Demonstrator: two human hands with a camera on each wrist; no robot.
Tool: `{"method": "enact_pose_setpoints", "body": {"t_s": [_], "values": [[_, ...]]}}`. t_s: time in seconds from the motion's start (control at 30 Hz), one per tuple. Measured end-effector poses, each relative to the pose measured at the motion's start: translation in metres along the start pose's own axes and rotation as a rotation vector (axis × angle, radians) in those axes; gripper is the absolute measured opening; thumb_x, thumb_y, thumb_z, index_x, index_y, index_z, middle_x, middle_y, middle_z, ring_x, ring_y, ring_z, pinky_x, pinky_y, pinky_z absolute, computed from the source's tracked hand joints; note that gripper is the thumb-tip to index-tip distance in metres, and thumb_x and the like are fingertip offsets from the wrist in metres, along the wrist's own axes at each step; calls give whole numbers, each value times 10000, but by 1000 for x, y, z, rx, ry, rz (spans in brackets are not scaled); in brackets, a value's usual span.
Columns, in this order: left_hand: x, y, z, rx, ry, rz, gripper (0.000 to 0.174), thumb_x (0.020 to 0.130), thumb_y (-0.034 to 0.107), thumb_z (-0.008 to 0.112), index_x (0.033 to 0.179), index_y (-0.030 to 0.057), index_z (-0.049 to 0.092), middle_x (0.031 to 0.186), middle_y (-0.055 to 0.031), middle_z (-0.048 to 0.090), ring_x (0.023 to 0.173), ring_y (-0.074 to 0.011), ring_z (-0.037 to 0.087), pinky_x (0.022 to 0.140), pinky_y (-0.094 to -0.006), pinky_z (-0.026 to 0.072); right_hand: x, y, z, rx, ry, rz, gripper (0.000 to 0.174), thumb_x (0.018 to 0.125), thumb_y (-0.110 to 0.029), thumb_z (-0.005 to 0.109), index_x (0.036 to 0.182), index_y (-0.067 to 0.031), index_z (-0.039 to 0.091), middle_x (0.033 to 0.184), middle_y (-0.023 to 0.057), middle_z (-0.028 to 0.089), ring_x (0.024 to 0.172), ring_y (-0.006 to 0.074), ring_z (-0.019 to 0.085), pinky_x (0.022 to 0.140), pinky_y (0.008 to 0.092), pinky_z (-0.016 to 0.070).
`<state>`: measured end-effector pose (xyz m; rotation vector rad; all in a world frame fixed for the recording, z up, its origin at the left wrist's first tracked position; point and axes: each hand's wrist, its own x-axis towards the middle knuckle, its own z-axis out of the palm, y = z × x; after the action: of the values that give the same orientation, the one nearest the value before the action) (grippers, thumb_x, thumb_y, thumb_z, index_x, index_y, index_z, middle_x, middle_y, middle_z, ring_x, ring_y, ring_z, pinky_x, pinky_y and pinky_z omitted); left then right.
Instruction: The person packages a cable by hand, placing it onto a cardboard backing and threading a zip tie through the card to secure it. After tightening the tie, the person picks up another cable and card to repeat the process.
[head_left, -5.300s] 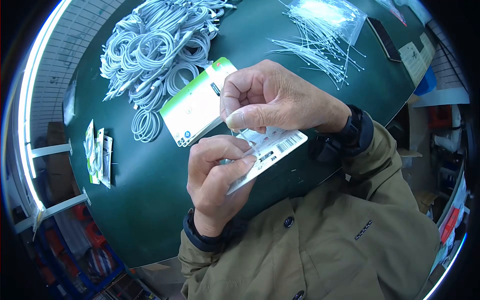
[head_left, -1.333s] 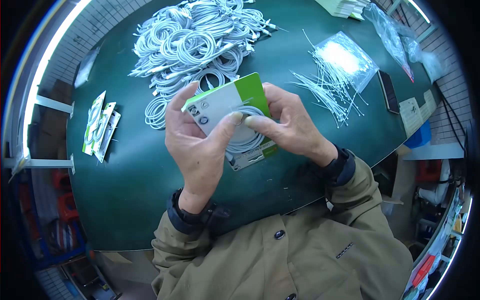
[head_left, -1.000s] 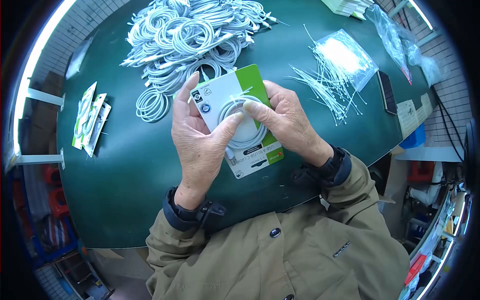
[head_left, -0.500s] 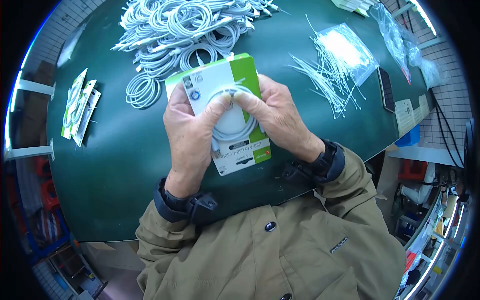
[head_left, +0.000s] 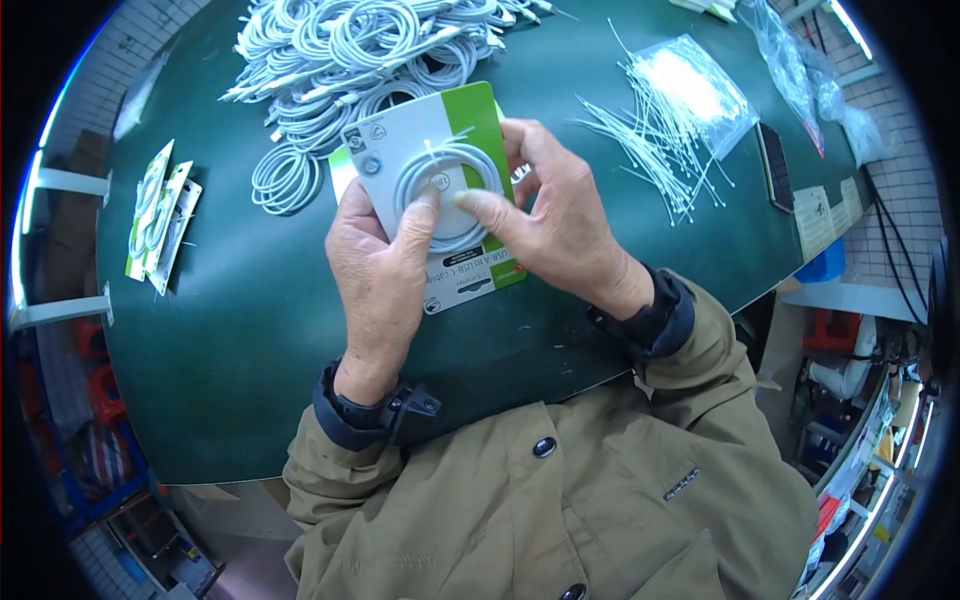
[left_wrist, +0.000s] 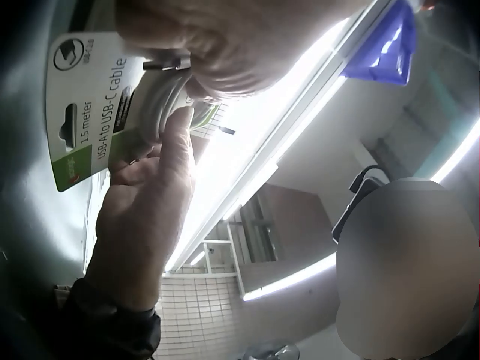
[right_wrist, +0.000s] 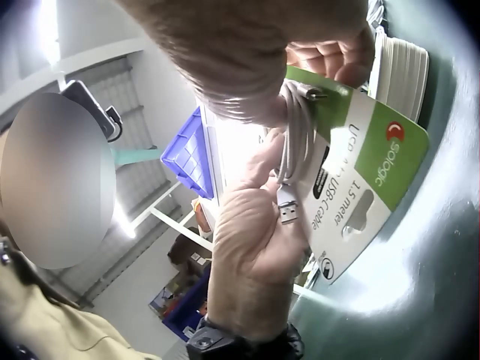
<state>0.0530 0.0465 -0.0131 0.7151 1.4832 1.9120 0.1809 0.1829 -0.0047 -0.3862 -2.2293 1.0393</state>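
Between both hands is a white and green card (head_left: pixel 470 272) with a coiled white cable (head_left: pixel 486 170) lying on its face, a thin tie at the coil's top. The left hand (head_left: pixel 380 270) grips the card's left side, its thumb on the card inside the coil. On the other side the right hand (head_left: pixel 565 220) holds the card's edge, its thumb reaching over the coil. In the right wrist view a USB plug (right_wrist: pixel 288 205) hangs at the coil's edge beside the printed card (right_wrist: pixel 382 161). Fingers behind the card are mostly hidden.
A heap of coiled cables (head_left: pixel 350 50) lies at the back. Finished-looking carded cables (head_left: pixel 160 215) sit at the left. White ties (head_left: pixel 660 140), a clear bag (head_left: pixel 700 85) and a dark phone (head_left: pixel 774 168) lie at the right. A card stack (right_wrist: pixel 401 75) is behind the held card.
The coil was pinched at its top by both thumbs; now the thumbs are lower, inside it. The card has moved up and slightly left, and the right hand has shifted up.
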Motion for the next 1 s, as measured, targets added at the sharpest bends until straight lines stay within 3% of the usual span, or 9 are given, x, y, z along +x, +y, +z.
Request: {"method": "enact_pose_setpoints", "body": {"t_s": [0.03, 0.13, 0.23, 0.4, 0.53, 0.57, 0.7, 0.9, 1.0], "values": [[-1, 0, 4, 40, 20, 28, 296, 1012, 28, 650, 1296, -51, 620, 1167, -106, 732, 1009, -135, 705, 900, -301, 576, -1, -6, 0, 57, -69, 160, 462, 982, -69, 736, 1376, 78, 545, 1141, 103, 726, 969, 89, 683, 795, 251, 576], [1, -2, 1, 212, -21, 13, 347, 965, 21, 627, 1291, -68, 550, 1171, -141, 689, 1057, -175, 678, 907, -342, 563, -3, 4, 9, 319, -86, 283, 446, 1001, -37, 680, 1402, 79, 524, 1204, 122, 710, 1056, 119, 678, 891, 289, 575], [0, -4, 0, 302, -101, -61, 456, 917, 46, 636, 1327, -68, 472, 1183, -177, 644, 1062, -226, 667, 931, -381, 560, -1, 12, 10, 278, -34, 202, 437, 1021, -19, 635, 1424, 86, 504, 1264, 135, 692, 1139, 153, 665, 975, 308, 552], [-8, -5, 23, 239, 168, 259, 626, 862, 47, 743, 1411, -49, 458, 1227, -179, 604, 1201, -265, 596, 945, -411, 551, -1, 8, 14, 429, 30, 225, 414, 1033, -37, 623, 1410, 89, 509, 1256, 159, 697, 1139, 179, 672, 989, 334, 550], [-8, 10, 2, 833, 105, 762, 744, 771, 75, 887, 1431, 11, 548, 1290, -179, 562, 1300, -308, 517, 966, -429, 515, 6, 14, 4, 546, 111, 296, 360, 1031, -85, 647, 1331, 95, 565, 1166, 175, 739, 1063, 185, 699, 932, 343, 571], [-8, 22, 0, 965, -26, 826, 628, 744, 25, 902, 1331, 44, 679, 1264, -126, 645, 1222, -326, 575, 1027, -425, 499, 7, 16, 2, 568, 107, 298, 361, 1031, -90, 649, 1329, 96, 568, 1162, 176, 740, 1056, 184, 699, 928, 343, 572], [-2, 40, 4, 1107, -338, 810, 367, 705, 10, 886, 1048, 101, 791, 1041, -20, 749, 1053, -297, 616, 927, -403, 507, 3, 23, 4, 513, 98, 235, 362, 1016, -122, 648, 1304, 91, 594, 1131, 186, 737, 1011, 196, 698, 900, 355, 570], [3, 48, 9, 1228, -459, 777, 312, 737, 28, 862, 1031, 81, 769, 1008, -46, 745, 885, -280, 632, 766, -391, 523, 1, 13, 2, 425, 84, 151, 353, 980, -90, 629, 1290, 77, 622, 1054, 176, 721, 937, 224, 685, 862, 382, 566], [4, 44, 9, 1259, -492, 723, 300, 755, 28, 848, 1033, 74, 744, 974, -57, 731, 885, -282, 642, 766, -387, 528, -1, 15, 4, 406, 99, 139, 354, 968, -73, 619, 1287, 82, 626, 1039, 179, 723, 919, 227, 694, 852, 381, 574]]}}
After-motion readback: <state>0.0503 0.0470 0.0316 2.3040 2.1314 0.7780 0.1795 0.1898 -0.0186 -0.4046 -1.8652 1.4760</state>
